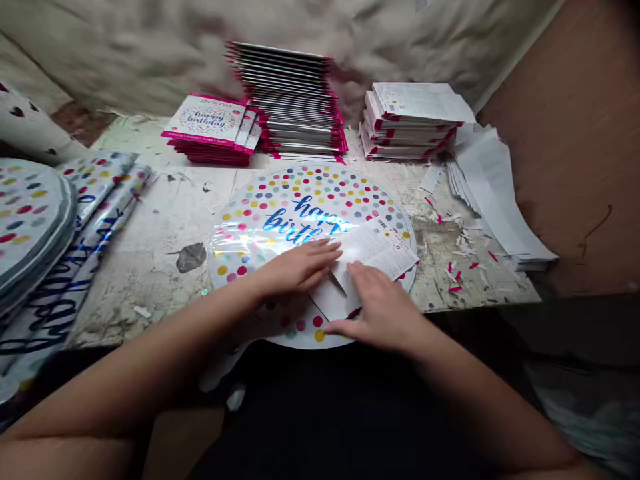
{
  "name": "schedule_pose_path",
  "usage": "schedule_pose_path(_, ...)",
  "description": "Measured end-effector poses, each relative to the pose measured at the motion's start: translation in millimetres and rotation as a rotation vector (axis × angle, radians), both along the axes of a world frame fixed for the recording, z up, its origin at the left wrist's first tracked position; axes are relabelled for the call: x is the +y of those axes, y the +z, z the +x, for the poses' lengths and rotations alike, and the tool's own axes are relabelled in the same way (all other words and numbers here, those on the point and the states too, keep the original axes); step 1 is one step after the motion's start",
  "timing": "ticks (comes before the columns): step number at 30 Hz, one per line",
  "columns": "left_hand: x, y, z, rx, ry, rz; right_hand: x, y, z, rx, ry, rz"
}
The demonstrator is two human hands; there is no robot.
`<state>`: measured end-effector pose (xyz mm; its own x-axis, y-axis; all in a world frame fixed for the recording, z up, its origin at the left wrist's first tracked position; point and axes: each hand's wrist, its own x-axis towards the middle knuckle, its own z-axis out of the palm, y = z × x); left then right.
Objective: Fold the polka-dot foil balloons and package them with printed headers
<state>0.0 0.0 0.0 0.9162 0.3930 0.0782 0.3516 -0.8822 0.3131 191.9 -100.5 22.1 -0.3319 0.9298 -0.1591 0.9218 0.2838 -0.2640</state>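
A round foil balloon (260, 207) with coloured dots and blue "happy birthday" lettering lies flat at the table's front edge. On its right part rests a white folded card (383, 250) with small print and a pink edge. My left hand (303, 267) lies on the card's left side, fingers stretched out and pointing right. At the card's lower right is my right hand (380, 307), its thumb apart from the fingers and its fingertips on the card. A dark slit shows in the card between both hands.
Behind the balloon stand a pile of birthday packets (210, 127), a tall stack of cards (295, 100) and white bundles (415, 120). White sheets (490, 193) and paper scraps (460, 267) lie right. More balloons (30, 220) and printed foil (95, 227) lie left.
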Motion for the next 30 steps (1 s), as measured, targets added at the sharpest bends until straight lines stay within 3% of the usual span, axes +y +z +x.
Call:
schedule_pose_path(3,-34,-6.3,-7,0.064,0.052,0.046,-10,-20.3,-4,-0.047,-0.003,0.098)
schedule_pose_path(6,-59,-14.4,-14,0.033,0.133,0.148,-23,-34.3,4,-0.014,0.113,0.254)
schedule_pose_path(10,-65,-19.2,-15,-0.113,0.058,0.233,-30,-40.0,20,0.108,0.228,0.443)
schedule_pose_path(12,-58,-15.4,-10,-0.161,0.086,0.159,-24,-37.2,23,0.192,0.138,0.399)
schedule_pose_path(15,-41,-6.5,1,-0.117,0.296,-0.053,-5,-29.4,24,0.276,-0.077,0.244)
schedule_pose_path(17,-33,-4.0,8,-0.077,0.394,-0.115,8,-25.4,24,0.253,-0.133,0.219)
schedule_pose_path(19,-29,-6.5,11,-0.098,0.341,-0.055,17,-24.6,26,0.184,-0.074,0.265)
schedule_pose_path(22,-34,-15.7,3,-0.122,0.074,0.092,21,-27.7,28,0.106,0.170,0.291)
schedule_pose_path(24,-40,-19.8,-10,-0.060,-0.002,0.127,18,-28.9,29,0.082,0.302,0.249)
schedule_pose_path(27,-50,-14.6,-31,0.067,0.152,0.130,12,-24.7,25,0.004,0.344,0.167)
schedule_pose_path(30,-61,4.2,-40,0.069,0.367,-0.004,11,-16.4,16,-0.166,0.308,0.129)
